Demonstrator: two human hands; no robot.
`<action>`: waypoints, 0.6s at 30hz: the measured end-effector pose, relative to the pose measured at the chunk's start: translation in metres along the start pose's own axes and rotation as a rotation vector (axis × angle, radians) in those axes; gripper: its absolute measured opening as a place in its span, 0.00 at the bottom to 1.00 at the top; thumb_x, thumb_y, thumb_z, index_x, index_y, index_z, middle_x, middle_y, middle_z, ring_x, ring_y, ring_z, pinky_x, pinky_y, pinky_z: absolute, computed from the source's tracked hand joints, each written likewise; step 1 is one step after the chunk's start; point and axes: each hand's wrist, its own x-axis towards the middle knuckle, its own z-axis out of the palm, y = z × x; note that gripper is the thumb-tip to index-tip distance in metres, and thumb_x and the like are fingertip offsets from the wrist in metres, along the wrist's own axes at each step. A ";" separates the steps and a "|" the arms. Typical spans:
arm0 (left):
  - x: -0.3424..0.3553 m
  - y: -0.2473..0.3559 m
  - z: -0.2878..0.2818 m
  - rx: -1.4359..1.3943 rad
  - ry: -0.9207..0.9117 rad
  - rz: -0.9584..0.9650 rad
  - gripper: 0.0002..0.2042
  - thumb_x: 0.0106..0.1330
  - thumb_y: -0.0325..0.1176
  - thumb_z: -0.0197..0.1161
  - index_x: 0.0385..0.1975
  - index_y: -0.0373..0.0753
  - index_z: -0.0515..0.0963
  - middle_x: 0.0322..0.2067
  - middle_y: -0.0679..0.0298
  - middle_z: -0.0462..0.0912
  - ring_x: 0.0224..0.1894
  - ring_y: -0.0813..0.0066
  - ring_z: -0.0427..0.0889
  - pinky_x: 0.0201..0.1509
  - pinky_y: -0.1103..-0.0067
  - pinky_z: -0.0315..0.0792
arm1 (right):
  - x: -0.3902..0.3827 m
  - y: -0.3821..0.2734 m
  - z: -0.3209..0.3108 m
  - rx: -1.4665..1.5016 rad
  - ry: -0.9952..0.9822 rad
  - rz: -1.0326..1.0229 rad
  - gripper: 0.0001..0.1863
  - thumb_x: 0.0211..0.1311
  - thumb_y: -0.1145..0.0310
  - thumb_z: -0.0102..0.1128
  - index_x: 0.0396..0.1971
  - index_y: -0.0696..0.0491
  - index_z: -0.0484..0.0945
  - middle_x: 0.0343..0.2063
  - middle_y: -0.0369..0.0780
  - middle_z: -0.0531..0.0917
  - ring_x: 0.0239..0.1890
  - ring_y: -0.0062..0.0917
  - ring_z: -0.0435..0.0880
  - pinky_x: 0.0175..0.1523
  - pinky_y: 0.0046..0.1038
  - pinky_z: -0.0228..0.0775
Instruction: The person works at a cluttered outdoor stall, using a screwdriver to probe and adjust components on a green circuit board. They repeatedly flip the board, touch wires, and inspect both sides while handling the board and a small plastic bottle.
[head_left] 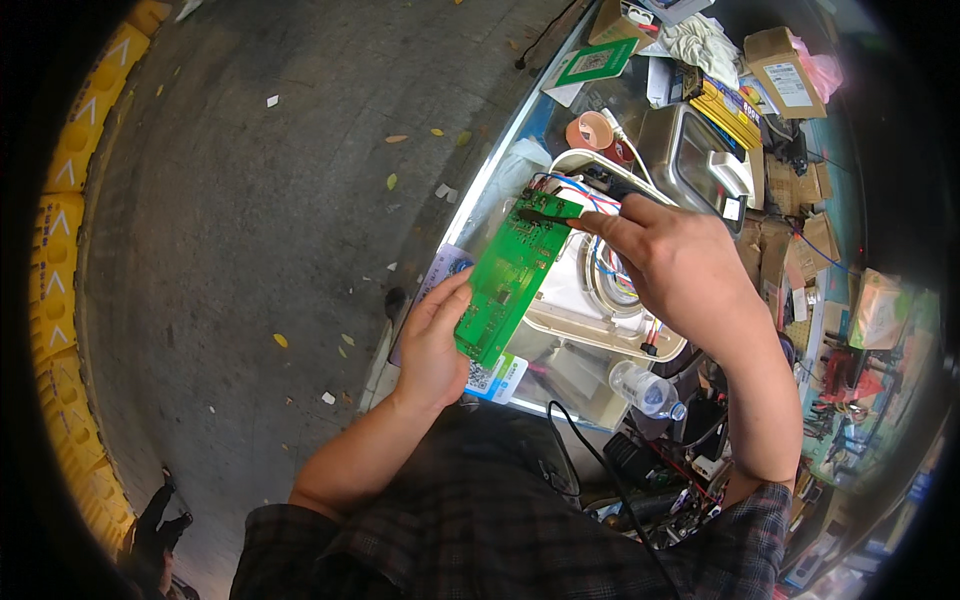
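Note:
A long green circuit board is tilted in front of me, gripped along its lower left edge by my left hand. Closed around a slim black tool, my right hand holds its tip against the upper end of the board. The tool's exact kind is too small to make out. Behind the board lies an opened white appliance housing, with red and blue wires running near the board's top end. The board hides part of the housing.
A glass counter carries a steel-coloured box, an orange tape roll, a cardboard box and a green sign. A clear plastic bottle lies near my right forearm. Yellow barriers line the pavement at left.

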 end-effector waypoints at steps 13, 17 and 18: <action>0.002 -0.008 -0.001 0.055 -0.008 0.044 0.18 0.88 0.30 0.56 0.70 0.27 0.78 0.61 0.55 0.88 0.62 0.71 0.87 0.69 0.73 0.79 | -0.001 0.001 0.005 -0.029 0.003 0.031 0.24 0.64 0.74 0.66 0.61 0.45 0.89 0.36 0.39 0.85 0.35 0.35 0.91 0.37 0.37 0.84; 0.001 -0.007 0.000 0.053 -0.007 0.031 0.19 0.88 0.30 0.55 0.71 0.27 0.77 0.62 0.54 0.88 0.63 0.70 0.87 0.70 0.73 0.79 | -0.003 0.002 0.016 0.017 -0.013 -0.010 0.22 0.65 0.74 0.63 0.58 0.46 0.90 0.37 0.41 0.88 0.36 0.35 0.93 0.39 0.37 0.86; 0.000 -0.007 0.000 0.049 -0.023 0.033 0.19 0.89 0.30 0.55 0.71 0.27 0.77 0.62 0.54 0.88 0.63 0.70 0.87 0.70 0.73 0.79 | -0.002 0.002 0.015 -0.010 0.011 -0.009 0.22 0.65 0.74 0.64 0.58 0.46 0.90 0.36 0.40 0.88 0.36 0.35 0.94 0.39 0.37 0.87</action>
